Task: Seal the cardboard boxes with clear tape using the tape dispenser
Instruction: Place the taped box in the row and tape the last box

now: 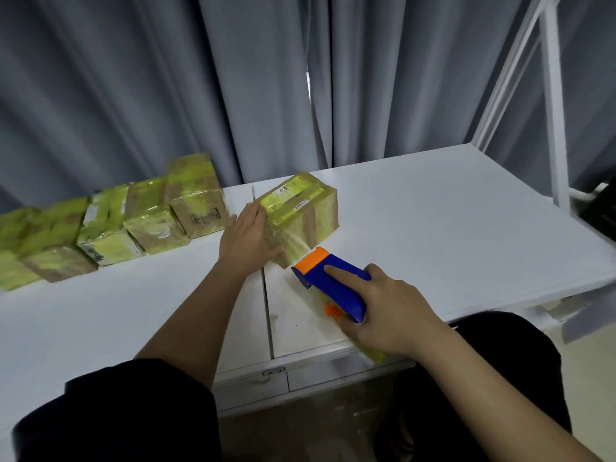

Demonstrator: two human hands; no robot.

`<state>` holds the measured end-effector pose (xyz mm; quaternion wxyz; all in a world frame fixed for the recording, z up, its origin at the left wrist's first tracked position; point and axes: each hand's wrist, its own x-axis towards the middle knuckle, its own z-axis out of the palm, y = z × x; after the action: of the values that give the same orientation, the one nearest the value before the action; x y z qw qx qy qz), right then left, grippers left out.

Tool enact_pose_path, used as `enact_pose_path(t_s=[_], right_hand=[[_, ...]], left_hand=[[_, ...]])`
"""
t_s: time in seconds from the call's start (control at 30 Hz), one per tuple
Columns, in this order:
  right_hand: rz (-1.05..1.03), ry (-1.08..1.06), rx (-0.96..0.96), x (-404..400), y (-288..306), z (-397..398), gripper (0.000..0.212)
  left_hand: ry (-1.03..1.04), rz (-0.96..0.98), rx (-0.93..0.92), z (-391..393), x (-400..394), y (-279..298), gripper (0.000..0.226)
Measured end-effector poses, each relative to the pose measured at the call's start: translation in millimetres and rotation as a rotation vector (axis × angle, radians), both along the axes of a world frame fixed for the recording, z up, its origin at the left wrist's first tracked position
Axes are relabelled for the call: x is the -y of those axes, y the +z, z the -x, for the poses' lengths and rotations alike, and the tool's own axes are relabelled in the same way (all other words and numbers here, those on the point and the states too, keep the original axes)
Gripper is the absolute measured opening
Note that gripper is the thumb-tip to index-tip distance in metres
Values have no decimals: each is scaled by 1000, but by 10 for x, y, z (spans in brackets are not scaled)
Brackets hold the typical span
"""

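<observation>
**While one box takes its tape, a row already wrapped waits at the left**

While the left hand [248, 233] lies flat with straight fingers against the near-left side of the cardboard box [301, 213], steadying it on the white table [433, 228], the right hand [390, 311] grasps the blue and orange tape dispenser [330, 278], fingers curled round its body and the forefinger laid straight along the top; the orange nose of the dispenser sits just beside the box's near lower corner, and a band of clear tape [295, 243] stretches from that nose onto the box's face.

As to progress, the box in hand already shows glossy tape over its top and sides, so it looks well along, with this strip not yet cut free; five more boxes [140, 221] stand in a row to the left, touching one another, and each has a shiny, yellowish-green wrapped look, which suggests they are sealed, though blur hides the seams; whether any unsealed box remains cannot be told, since none shows on the table.

What seems left is to finish this strip, tear it at the blade, and press the end down.
</observation>
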<state>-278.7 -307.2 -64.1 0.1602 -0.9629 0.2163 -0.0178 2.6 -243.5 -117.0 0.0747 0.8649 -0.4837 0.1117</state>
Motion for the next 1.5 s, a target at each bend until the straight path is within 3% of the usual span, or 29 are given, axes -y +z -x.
enact_pose_path(t_s=[0.13, 0.4, 0.6, 0.7, 0.83, 1.0, 1.2, 1.37, 1.5], right_hand=[[-63, 23, -88, -11, 128, -233, 63], [97, 83, -402, 90, 350, -887, 46], [262, 128, -477, 32, 498, -1234, 11], [331, 130, -434, 2, 459, -1245, 12], [310, 73, -363, 95, 203, -989, 48], [246, 94, -326, 273, 138, -654, 78], [135, 39, -288, 445, 159, -547, 50], [129, -16, -320, 550, 82, -505, 74], [-19, -103, -362, 657, -43, -551, 53]], left_hand=[[-34, 39, -31, 20, -2, 62, 83], [-8, 5, -43, 14, -56, 7, 91], [-4, 4, -29, -2, -52, 7, 91], [-2, -1, -39, 1, -52, 23, 90], [14, 28, -46, 32, -51, 31, 87], [111, 60, 23, 220, -74, 90, 75], [242, 97, 236, 611, -178, 78, 59], [328, -60, 289, 820, -184, 78, 61], [312, -236, 266, 785, -178, 261, 78]])
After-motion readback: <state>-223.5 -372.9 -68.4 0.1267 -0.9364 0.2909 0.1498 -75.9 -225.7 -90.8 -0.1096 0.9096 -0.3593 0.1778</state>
